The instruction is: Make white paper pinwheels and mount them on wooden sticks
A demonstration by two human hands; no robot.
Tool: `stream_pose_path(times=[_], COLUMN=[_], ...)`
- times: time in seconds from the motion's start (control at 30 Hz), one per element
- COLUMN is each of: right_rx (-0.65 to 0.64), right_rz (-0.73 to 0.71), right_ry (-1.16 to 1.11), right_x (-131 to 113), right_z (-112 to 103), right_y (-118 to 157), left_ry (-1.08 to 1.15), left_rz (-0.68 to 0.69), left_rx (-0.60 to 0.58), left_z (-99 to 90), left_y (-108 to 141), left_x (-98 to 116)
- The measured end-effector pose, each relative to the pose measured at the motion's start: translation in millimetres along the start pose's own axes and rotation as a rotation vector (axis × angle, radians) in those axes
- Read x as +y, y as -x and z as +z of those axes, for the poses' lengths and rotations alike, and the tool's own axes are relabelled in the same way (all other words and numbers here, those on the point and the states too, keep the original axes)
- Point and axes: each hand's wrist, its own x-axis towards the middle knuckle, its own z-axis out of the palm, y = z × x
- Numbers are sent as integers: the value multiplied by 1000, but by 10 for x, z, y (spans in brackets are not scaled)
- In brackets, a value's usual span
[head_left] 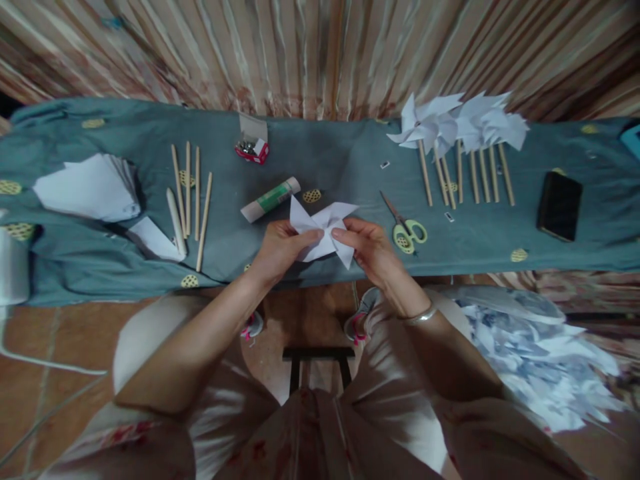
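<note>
A white paper pinwheel [323, 230] with folded, pointed blades is held over the front edge of the cloth-covered table. My left hand [283, 248] grips its left side, thumb pressed near the centre. On the other side my right hand [369, 245] pinches it, its thumb also close to the middle. The fingers beneath the paper are mostly hidden. Behind the left hand lies a glue stick [270, 199] with a green label. Green-handled scissors [406, 230] rest just right of the right hand. Farther back stands an open red box [253, 150] of small metal pins.
Several wooden sticks [198, 193] and a pen [176, 221] lie left, beside a stack of white paper [90, 188]. Finished pinwheels on sticks [465, 127] lie at the back right, near a black phone [560, 205]. A bag of paper pieces [545, 360] is below.
</note>
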Motion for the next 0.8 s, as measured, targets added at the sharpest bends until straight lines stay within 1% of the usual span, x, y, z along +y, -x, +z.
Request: stream_pose_path(times=[0.13, 0.33, 0.6, 0.8], right_rx=[44, 79, 65, 95], right_rz=[2, -23, -49, -54], right_ry=[-4, 1, 53, 111], right_x=[18, 52, 67, 84], right_z=[38, 57, 60, 75], right_y=[-32, -81, -121, -148], left_ry=[-54, -45, -49, -144], left_rz=[3, 12, 66, 91], left_rx=[14, 6, -31, 0], left_z=[-12, -26, -58, -69], left_y=[7, 1, -24, -15], left_x=[24, 24, -15, -14])
